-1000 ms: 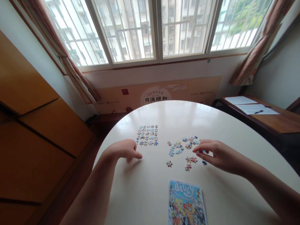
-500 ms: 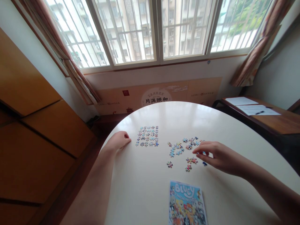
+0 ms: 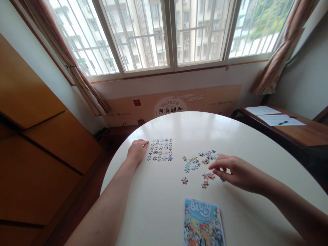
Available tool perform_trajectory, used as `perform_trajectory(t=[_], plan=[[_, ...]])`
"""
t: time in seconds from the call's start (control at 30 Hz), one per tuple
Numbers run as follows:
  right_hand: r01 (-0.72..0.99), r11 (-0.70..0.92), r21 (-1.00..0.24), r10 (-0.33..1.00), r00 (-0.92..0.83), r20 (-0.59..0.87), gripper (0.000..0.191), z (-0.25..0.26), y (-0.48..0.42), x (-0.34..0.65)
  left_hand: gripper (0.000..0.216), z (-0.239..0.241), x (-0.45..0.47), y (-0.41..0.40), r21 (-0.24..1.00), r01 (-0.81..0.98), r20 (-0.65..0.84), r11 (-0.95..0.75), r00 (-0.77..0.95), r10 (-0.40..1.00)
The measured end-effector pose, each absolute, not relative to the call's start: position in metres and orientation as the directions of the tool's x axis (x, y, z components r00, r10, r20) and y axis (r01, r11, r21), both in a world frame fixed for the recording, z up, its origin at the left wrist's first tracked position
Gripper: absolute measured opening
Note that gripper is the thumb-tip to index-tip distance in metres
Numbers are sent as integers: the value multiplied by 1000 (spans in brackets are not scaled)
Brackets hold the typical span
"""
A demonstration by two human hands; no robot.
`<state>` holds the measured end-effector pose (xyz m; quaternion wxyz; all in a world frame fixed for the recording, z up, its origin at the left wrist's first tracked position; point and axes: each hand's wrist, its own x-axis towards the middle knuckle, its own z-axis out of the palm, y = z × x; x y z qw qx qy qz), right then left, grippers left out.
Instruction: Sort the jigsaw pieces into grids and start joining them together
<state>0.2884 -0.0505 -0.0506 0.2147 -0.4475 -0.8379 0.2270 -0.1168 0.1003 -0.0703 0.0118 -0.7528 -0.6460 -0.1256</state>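
Observation:
At the left side of a grid of spaced jigsaw pieces, my left hand rests low over the table. Its fingertips are drawn together near the grid's upper left corner; anything between them is too small to make out. My right hand hovers over the right part of a scattered group of loose jigsaw pieces. Thumb and index finger there are a little apart, with nothing visible between them. Part of the scattered group lies hidden beneath that hand. One jigsaw piece lies by itself nearer to me.
A colourful picture sheet marked "BLUEY" lies at the near side of the round white table. Beyond it are a barred window and a printed panel. Papers and a pen lie on a wooden desk at right.
My left hand has moved right and slightly away from me, up to the grid's edge. My right hand stays nearly in place over the loose pieces. The view has shifted slightly.

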Motion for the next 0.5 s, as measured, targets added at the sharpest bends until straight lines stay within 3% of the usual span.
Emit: perform_trajectory(t=[0.37, 0.5], plan=[[660, 471, -585, 853, -511, 110, 22, -51, -51, 288, 46, -82, -127, 109, 176, 950, 211, -259, 220, 952], [665, 465, -584, 857, -504, 109, 22, -51, -51, 288, 47, -82, -126, 110, 132, 966, 176, -224, 199, 964]])
